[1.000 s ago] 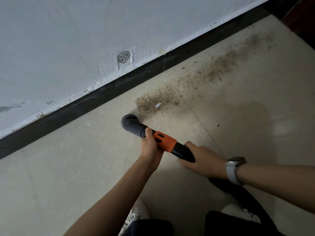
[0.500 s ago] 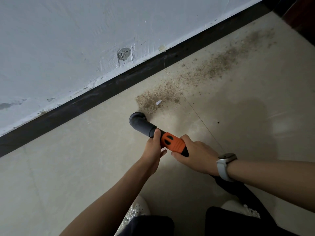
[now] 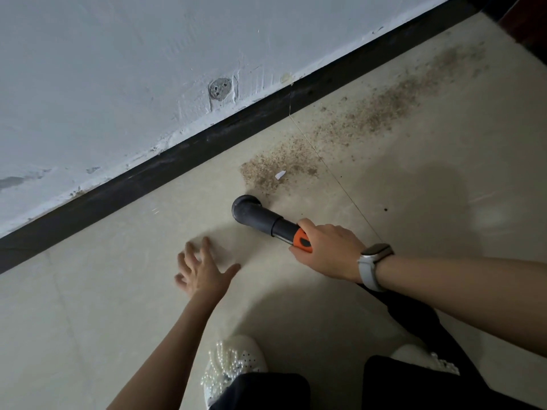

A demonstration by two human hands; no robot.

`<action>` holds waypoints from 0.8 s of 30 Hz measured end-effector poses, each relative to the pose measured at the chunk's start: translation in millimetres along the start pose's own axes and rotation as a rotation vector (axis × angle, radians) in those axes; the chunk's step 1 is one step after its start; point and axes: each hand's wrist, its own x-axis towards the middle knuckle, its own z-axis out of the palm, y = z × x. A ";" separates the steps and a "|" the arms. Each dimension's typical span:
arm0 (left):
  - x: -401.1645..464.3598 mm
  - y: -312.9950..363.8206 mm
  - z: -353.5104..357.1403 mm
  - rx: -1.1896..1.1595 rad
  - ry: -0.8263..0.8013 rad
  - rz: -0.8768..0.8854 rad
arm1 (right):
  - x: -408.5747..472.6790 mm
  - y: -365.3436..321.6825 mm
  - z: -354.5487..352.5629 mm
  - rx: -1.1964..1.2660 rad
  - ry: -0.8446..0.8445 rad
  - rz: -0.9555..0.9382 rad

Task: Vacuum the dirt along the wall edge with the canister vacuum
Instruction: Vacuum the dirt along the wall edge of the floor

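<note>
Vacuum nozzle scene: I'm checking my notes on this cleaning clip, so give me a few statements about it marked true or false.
1. The right hand grips the vacuum nozzle at its orange section. True.
2. The left hand also holds the nozzle. False: it is off the nozzle, fingers spread above the floor.
3. The dirt lies in a band on the tiles near the dark baseboard. True.
4. The nozzle's mouth sits at the far end of the dirt band. False: it is at the band's near end.
5. A white scrap lies in the dirt. True.
</note>
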 end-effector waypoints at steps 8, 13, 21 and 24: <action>7.0 -7.0 9.8 0.019 0.033 0.011 | -3.5 12.3 -21.8 0.105 0.057 0.041; 8.6 -8.0 11.1 0.018 0.022 0.000 | -11.3 -7.1 -2.4 0.029 -0.052 -0.070; 10.5 -12.7 16.4 0.029 0.055 0.019 | -9.0 6.0 -3.9 0.018 0.007 0.038; 11.4 -13.3 17.2 0.031 0.063 0.021 | -6.2 2.1 -1.8 -0.003 0.029 0.029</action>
